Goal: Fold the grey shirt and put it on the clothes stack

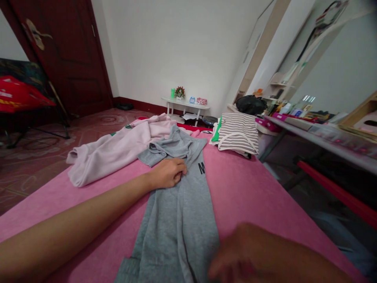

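Note:
A grey garment (179,212) with dark lettering lies lengthwise on a pink bed cover (244,184). My left hand (168,172) reaches across it, fingers curled and pinching the grey fabric near the middle. My right hand (235,261) is close to the camera at the bottom, blurred by motion, resting on or just above the lower part of the grey garment; its fingers are smeared. A pale pink garment (118,149) lies crumpled to the left of the grey one, touching its far end.
A folded striped garment (238,133) sits on a stack at the bed's far right. A cluttered desk (324,137) runs along the right. A small white table (185,105) stands by the far wall, a dark red door (67,59) at left.

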Demonstrator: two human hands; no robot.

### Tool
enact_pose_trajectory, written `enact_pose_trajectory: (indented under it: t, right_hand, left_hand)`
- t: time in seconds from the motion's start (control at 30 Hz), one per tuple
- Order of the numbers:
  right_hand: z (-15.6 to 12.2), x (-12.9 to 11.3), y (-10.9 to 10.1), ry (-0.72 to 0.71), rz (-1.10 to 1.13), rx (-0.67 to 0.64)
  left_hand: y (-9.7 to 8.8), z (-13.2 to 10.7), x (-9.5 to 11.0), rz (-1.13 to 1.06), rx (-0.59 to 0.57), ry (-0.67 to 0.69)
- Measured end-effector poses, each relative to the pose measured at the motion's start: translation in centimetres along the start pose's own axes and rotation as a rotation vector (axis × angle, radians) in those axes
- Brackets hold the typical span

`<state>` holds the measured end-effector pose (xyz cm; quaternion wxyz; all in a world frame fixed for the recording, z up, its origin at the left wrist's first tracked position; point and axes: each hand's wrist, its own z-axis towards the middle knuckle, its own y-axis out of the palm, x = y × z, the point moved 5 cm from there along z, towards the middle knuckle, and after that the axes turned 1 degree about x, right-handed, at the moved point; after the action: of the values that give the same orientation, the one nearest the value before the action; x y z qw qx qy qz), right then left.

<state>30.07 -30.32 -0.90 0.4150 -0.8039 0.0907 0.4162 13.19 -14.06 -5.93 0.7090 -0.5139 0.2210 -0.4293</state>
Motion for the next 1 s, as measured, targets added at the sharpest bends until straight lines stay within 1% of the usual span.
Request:
enact_pose_trajectory:
  t: [0.03,0.07,0.13,0.17,0.2,0.23,0.27,0.33,0.4,0.43,0.5,0.6,0.73,0.8,0.83,0.87,0.9,0.93,1.0]
  right_hand:
    - [2.3,0.7,-1.1,-0.022,-0.031,0.015]
    - [4.9,1.4,-2.8,-0.062,-0.078,0.145]
    - [9.8,3.0,-6.5,-0.081,-0.217,0.525]
    - [12.1,3.9,-7.6,-0.071,-0.303,0.635]
    - [14.3,4.8,-8.3,-0.037,-0.355,0.696]
    - [16.2,5.8,-8.6,0.013,-0.4,0.718]
    - [17.8,6.7,-8.6,0.068,-0.443,0.716]
    - [19.8,8.2,-8.0,0.162,-0.515,0.7]
    - [20.5,9.0,-7.3,0.201,-0.569,0.699]
    - [20.5,9.3,-7.0,0.204,-0.583,0.699]
    - [20.5,9.5,-6.8,0.204,-0.589,0.686]
    - [20.2,9.4,-6.9,0.208,-0.589,0.674]
    - [20.0,9.1,-7.1,0.2,-0.591,0.69]
    - [20.0,9.1,-7.0,0.189,-0.588,0.695]
    - [19.9,9.2,-7.0,0.183,-0.583,0.698]
    - [19.9,9.2,-7.0,0.178,-0.575,0.701]
    - [19.9,9.3,-7.1,0.171,-0.563,0.704]
    - [19.9,9.3,-7.1,0.163,-0.547,0.71]
    - [19.9,9.4,-7.3,0.145,-0.5,0.738]
  left_hand:
    - [-0.2,-0.3,0.1,0.005,-0.014,-0.015]
    - [-0.3,-0.7,0.1,0.018,-0.026,-0.035]
    - [-1.0,-1.4,-0.4,0.078,-0.023,-0.103]
    - [-1.5,-1.7,-0.9,0.122,-0.003,-0.153]
    - [-2.2,-2.2,-1.7,0.173,0.036,-0.222]
    - [-3.0,-2.7,-2.8,0.226,0.088,-0.308]
    - [-3.9,-3.4,-4.0,0.278,0.142,-0.408]
    - [-5.3,-5.2,-6.8,0.347,0.21,-0.617]
    - [-6.1,-6.8,-9.3,0.364,0.198,-0.762]
    - [-6.2,-7.4,-10.3,0.356,0.173,-0.794]
    - [-6.0,-8.1,-11.8,0.328,0.12,-0.805]
    - [-5.4,-8.0,-12.7,0.315,0.055,-0.805]
    - [-4.4,-7.0,-13.2,0.318,-0.046,-0.884]
    - [-4.3,-6.5,-13.5,0.269,-0.098,-0.912]
    - [-4.5,-6.4,-13.8,0.212,-0.098,-0.926]
    - [-5.0,-6.4,-14.2,0.122,-0.061,-0.953]
    - [-5.9,-6.5,-14.9,0.004,0.025,-0.997]
    - [-6.9,-6.8,-15.7,-0.137,0.152,-1.052]
    - [-9.5,-7.8,-17.6,-0.412,0.485,-1.161]
